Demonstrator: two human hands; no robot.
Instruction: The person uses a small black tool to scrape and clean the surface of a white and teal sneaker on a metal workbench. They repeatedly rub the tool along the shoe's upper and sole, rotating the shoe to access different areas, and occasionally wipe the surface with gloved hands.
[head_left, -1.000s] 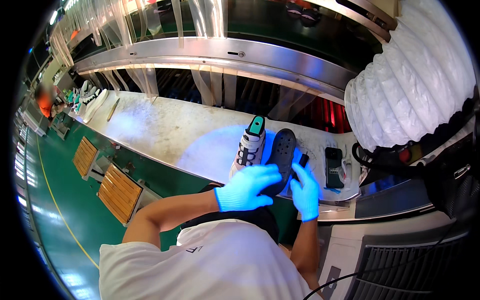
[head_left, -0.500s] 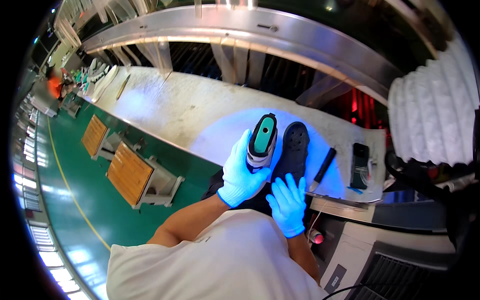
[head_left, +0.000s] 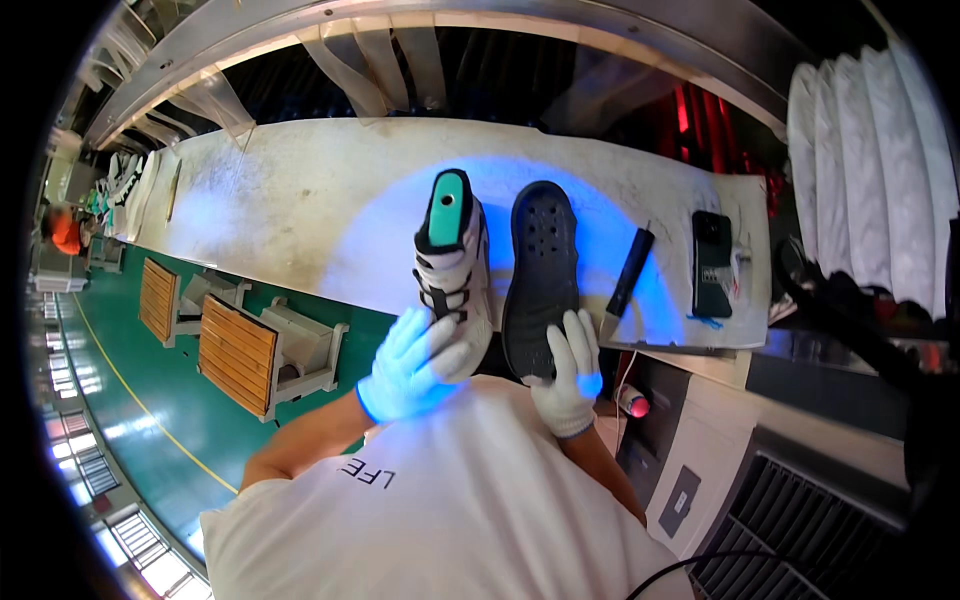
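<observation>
My left hand, in a white knitted glove lit blue, holds a white and black shoe upper near its lower end. A teal last with a round hole fills the upper's opening. To its right lies a dark grey shoe sole, with several holes at its far end. My gloved right hand grips the sole's near end, thumb on the left and fingers along the right edge. The upper and the sole are side by side, apart. Fingertips behind both pieces are hidden.
Right of the sole, a black-handled tool with a pale tip lies on the worn bench. A dark phone is farther right. Behind runs a machine with hanging strips; a white ribbed duct stands right. Wooden-topped carts stand left.
The upper tilts so that more of its laced front shows. My right hand, flat with fingers spread before, now grips the sole's near end. The whole view has shifted.
</observation>
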